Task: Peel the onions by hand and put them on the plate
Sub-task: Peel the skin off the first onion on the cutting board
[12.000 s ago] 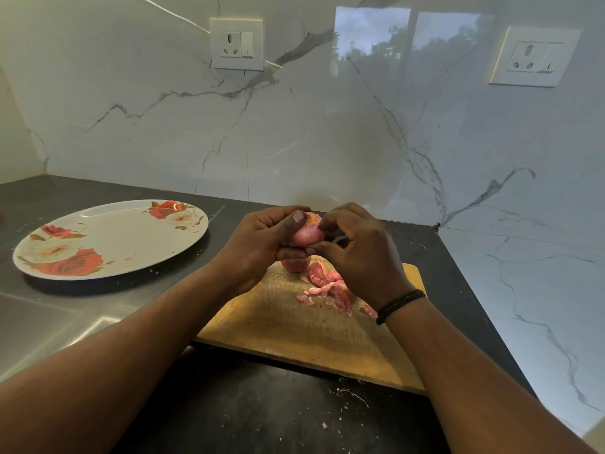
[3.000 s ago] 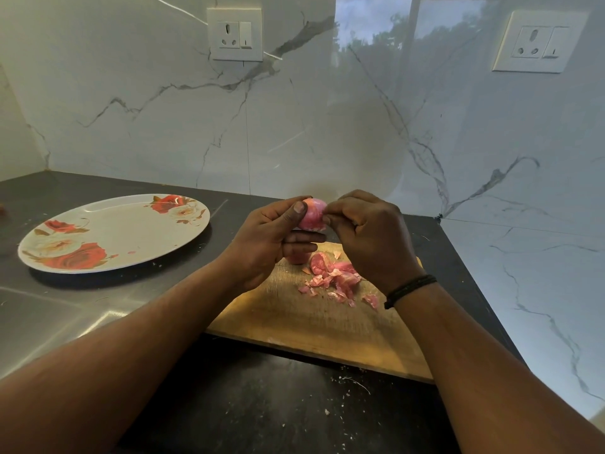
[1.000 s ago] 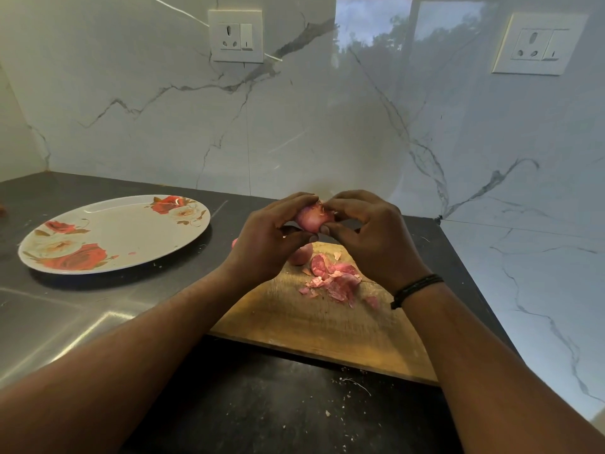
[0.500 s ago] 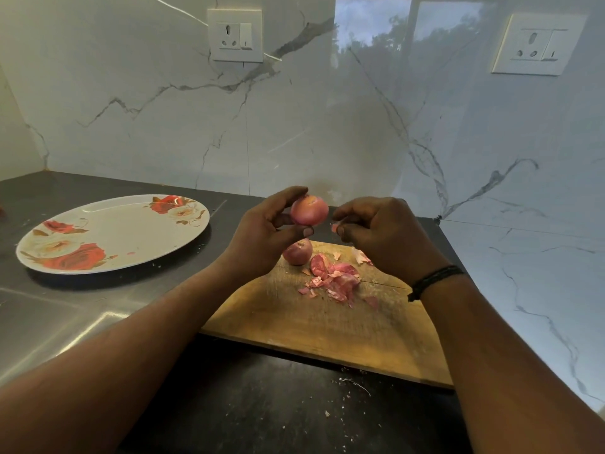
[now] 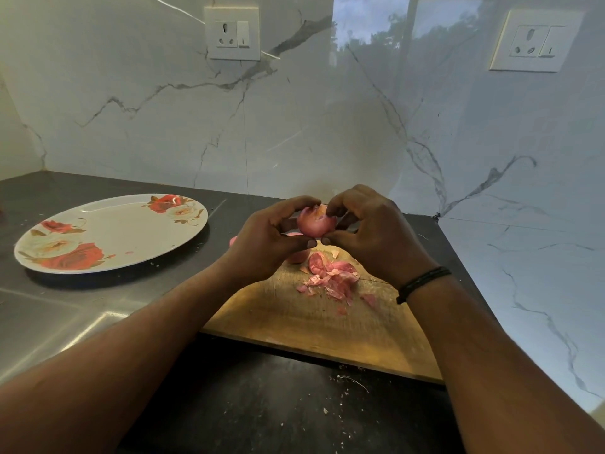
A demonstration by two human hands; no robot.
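Observation:
A small pink onion (image 5: 316, 223) is held up over the far end of the wooden cutting board (image 5: 314, 326). My left hand (image 5: 266, 244) grips it from the left with thumb and fingers. My right hand (image 5: 373, 235) pinches its top and right side. Another onion (image 5: 299, 256) lies on the board just under my left hand, mostly hidden. A heap of pink peels (image 5: 330, 278) rests on the board below the hands. The white plate with red roses (image 5: 108, 232) sits on the counter to the left, holding no onions.
The dark counter (image 5: 262, 404) carries small peel crumbs near the board's front edge. A steel surface (image 5: 39, 326) lies at the left front. Marble walls with two sockets (image 5: 233, 33) close off the back and right.
Half a second ago my right hand was apart from the onion, holding a bit of peel. It has come back and pinches the onion again. My left hand kept hold throughout.

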